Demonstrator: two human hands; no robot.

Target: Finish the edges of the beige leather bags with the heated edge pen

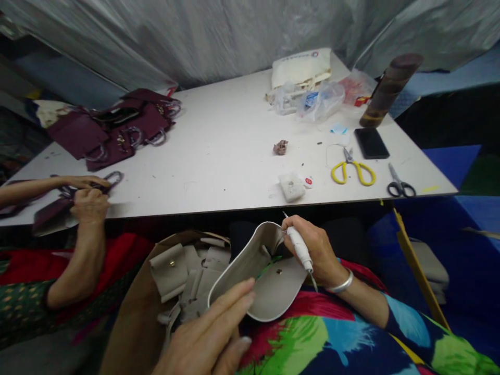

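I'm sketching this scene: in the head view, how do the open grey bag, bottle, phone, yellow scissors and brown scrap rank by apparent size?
1. Open grey bag, nearest the camera
2. Bottle
3. Phone, yellow scissors: too alike to rank
4. Brown scrap

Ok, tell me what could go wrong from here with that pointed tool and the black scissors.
The tool in the right hand has a thin tip close to the rim of the bag, so a slip might scratch it. Its thin lower end is near the patterned clothing and might snag the cloth. The black scissors lie near the edge of the table, so a bump could knock them off.
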